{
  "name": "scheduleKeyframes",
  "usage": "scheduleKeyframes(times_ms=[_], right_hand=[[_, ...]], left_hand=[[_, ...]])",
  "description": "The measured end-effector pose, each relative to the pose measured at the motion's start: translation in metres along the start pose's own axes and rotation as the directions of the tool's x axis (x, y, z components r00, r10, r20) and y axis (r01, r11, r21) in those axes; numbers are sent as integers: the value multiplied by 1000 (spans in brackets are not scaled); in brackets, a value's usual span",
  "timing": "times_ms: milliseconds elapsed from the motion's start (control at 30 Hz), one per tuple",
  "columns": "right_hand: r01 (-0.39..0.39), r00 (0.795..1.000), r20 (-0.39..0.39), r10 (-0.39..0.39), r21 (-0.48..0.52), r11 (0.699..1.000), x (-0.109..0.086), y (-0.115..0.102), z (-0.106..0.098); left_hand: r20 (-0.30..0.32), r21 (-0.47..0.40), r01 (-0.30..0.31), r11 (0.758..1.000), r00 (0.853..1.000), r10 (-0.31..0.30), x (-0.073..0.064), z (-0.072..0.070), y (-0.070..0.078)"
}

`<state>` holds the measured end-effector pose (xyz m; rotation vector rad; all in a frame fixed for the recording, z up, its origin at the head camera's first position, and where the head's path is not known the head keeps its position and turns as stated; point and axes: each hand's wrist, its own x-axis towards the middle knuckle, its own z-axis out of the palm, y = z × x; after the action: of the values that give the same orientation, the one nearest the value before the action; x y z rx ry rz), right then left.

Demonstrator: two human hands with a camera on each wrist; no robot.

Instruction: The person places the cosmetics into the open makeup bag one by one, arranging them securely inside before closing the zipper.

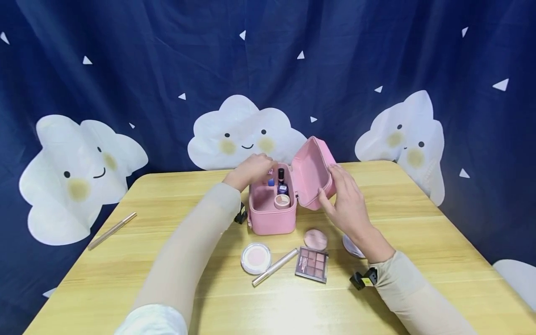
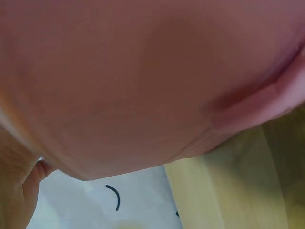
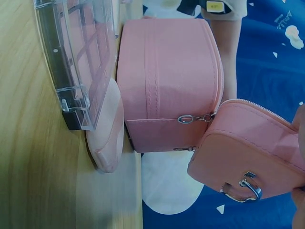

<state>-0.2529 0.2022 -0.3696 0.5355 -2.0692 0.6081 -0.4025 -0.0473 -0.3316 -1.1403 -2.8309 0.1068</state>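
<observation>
The pink case [image 1: 274, 224] stands on the worktop [image 1: 393, 200], long axis running from the person toward the curtain [image 1: 268, 65], its lid [image 1: 311, 174] swung open and leaning right. The right hand [image 1: 347, 204] holds the lid's edge between spread fingers and thumb. The left hand [image 1: 252, 170] reaches over the case's far left end; whether its fingers grasp anything cannot be told. Inside, along the right wall, a dark tube [image 1: 281, 176] stands upright behind a blue jar [image 1: 283, 189] and a round tub [image 1: 282, 201]. Nearer the person lie a compact [image 1: 256, 258], a slanting pen [image 1: 275, 268], a palette [image 1: 311, 264] and a puff [image 1: 316, 239].
</observation>
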Motion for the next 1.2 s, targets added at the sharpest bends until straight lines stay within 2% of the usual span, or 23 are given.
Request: scheduleKeyframes(times_ms=[100, 267, 600, 833, 1067, 1200], right_hand=[[0, 1000, 1, 0, 0, 1000, 0, 0, 0], [-8, 1000, 14, 8, 1, 1000, 0, -1, 0], [-13, 999, 33, 13, -3, 1000, -2, 0, -1], [-11, 999, 44, 11, -10, 1000, -1, 0, -2], [-10, 999, 37, 10, -11, 1000, 0, 0, -3], [-9, 999, 40, 9, -11, 1000, 1, -2, -4]], left_hand=[[23, 19, 23, 1000, 999, -24, 3, 5, 0], [33, 0, 46, 999, 998, -46, 7, 14, -1], [13, -25, 24, 999, 1000, -24, 13, 26, 1], [-8, 0, -17, 1000, 1000, 17, 17, 29, 2], [-72, 69, 48, 996, 996, -43, 15, 26, 1], [-93, 79, 84, 993, 993, -76, 12, 23, -2]])
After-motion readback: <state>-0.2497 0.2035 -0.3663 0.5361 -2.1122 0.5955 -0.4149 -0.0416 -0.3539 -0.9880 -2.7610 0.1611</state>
